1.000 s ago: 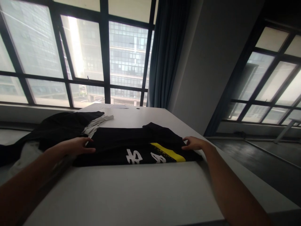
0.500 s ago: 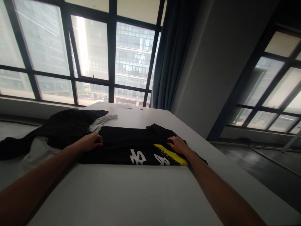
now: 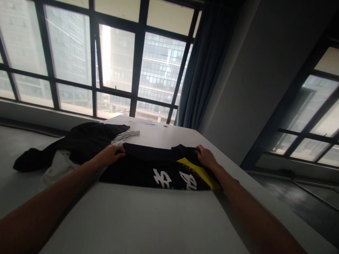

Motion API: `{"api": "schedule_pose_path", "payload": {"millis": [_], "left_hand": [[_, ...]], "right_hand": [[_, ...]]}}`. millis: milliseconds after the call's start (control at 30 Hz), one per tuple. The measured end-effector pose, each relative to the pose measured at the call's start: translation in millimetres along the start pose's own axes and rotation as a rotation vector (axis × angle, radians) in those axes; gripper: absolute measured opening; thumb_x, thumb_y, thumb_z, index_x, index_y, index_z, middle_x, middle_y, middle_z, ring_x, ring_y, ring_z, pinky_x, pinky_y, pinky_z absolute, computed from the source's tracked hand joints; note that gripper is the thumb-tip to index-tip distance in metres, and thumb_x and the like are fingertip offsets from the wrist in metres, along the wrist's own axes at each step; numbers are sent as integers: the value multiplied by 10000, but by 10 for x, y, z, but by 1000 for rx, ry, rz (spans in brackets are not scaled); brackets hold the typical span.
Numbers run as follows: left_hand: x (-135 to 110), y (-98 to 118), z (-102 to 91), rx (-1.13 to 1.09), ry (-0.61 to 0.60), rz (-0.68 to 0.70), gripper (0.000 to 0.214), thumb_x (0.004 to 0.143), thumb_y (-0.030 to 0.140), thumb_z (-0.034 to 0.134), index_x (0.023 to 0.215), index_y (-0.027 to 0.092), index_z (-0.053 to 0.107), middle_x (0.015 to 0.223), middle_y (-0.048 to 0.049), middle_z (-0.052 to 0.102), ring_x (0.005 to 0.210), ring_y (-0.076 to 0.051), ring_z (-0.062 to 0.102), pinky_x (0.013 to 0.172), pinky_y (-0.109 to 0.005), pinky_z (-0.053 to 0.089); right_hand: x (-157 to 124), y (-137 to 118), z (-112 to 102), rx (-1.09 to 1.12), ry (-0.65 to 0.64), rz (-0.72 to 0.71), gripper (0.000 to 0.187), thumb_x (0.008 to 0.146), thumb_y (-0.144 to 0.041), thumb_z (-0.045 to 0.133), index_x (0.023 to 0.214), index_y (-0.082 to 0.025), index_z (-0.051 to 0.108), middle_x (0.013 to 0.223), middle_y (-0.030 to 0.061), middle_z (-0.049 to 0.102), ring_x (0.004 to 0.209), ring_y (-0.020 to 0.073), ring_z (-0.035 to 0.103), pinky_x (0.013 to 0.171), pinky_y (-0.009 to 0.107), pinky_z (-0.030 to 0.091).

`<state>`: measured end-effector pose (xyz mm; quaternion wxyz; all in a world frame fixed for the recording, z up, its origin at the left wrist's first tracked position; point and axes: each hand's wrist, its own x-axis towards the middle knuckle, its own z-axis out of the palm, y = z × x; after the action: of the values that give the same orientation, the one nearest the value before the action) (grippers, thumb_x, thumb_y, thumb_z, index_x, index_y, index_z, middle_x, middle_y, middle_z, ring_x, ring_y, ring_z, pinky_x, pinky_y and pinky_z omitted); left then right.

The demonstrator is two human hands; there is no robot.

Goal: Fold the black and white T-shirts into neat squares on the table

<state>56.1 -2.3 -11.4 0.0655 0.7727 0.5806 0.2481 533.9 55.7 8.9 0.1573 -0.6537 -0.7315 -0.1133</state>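
Observation:
A black T-shirt (image 3: 143, 169) with white lettering and a yellow band lies in a long strip across the white table (image 3: 148, 218). My left hand (image 3: 113, 155) pinches its far left corner, fingers curled on the cloth. At the far right part, my right hand (image 3: 205, 155) has its fingers closed on the fabric, just past the yellow band. The cloth between the hands looks drawn fairly straight along its far edge. The fingertips are partly hidden in the dark fabric.
Left of the shirt lies a heap of black clothing (image 3: 87, 141) with white cloth (image 3: 62, 164) under it. Some papers (image 3: 140, 121) lie at the table's far end. Beyond stand windows, a blue curtain (image 3: 198, 67) and a pillar (image 3: 238, 70).
Both hands have moved to the shirt's far edge, and the right fingers have closed on the cloth. More of the lettering shows. The head view has shifted slightly left.

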Motion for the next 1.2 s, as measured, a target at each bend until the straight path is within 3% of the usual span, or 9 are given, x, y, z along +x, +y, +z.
{"api": "schedule_pose_path", "payload": {"millis": [200, 333, 467, 600, 767, 1000, 1200], "left_hand": [[-64, 64, 69, 156, -5, -28, 355, 814, 354, 513, 1065, 184, 698, 1152, -109, 702, 1062, -303, 646, 911, -391, 486], [-99, 226, 182, 90, -56, 127, 460, 915, 472, 409, 1169, 201, 683, 1258, -101, 675, 1170, -287, 604, 1033, -398, 423], [-137, 249, 457, 58, -233, 203, 593, 952, 564, 322, 1400, 230, 521, 1533, -91, 426, 1419, -273, 367, 1171, -456, 231], [-164, 168, 648, 107, -342, 166, 676, 961, 597, 287, 1526, 226, 308, 1607, -105, 239, 1491, -272, 189, 1187, -523, 105], [-167, 176, 625, 139, -390, 159, 707, 959, 622, 261, 1548, 231, 233, 1620, -76, 184, 1500, -254, 153, 1195, -505, 83], [-173, 198, 581, 151, -381, 169, 712, 948, 649, 260, 1549, 268, 230, 1616, -37, 196, 1498, -240, 165, 1202, -464, 97], [-89, 15, 602, 216, -337, 105, 708, 950, 628, 251, 1535, 231, 287, 1608, -74, 226, 1496, -253, 170, 1194, -471, 121]], "right_hand": [[24, -127, 319, -203, -210, -18, 468, 921, -265, 527, 1377, -167, 484, 1377, 168, 552, 1250, 314, 518, 1044, 455, 336], [-106, -163, 272, -128, -249, -86, 496, 988, -371, 388, 1434, -164, 453, 1468, 147, 472, 1351, 295, 422, 1141, 494, 235], [-354, -29, 168, -46, -352, -68, 646, 987, -542, 304, 1510, -166, 353, 1555, 118, 352, 1432, 292, 305, 1182, 511, 170], [-691, 301, 271, -35, -484, 26, 694, 987, -584, 213, 1558, -189, 232, 1613, 89, 199, 1483, 275, 176, 1193, 527, 145], [-867, 660, 424, 0, -421, 17, 706, 986, -580, 140, 1565, -180, 201, 1620, 63, 168, 1491, 238, 140, 1212, 473, 133], [-816, 990, 506, -32, -370, 151, 736, 966, -597, 131, 1560, -172, 218, 1615, 51, 185, 1488, 271, 149, 1189, 549, 190], [-839, 1121, 500, -76, -444, 219, 766, 954, -628, 136, 1568, -174, 187, 1620, 50, 153, 1493, 262, 120, 1193, 552, 162]]}}
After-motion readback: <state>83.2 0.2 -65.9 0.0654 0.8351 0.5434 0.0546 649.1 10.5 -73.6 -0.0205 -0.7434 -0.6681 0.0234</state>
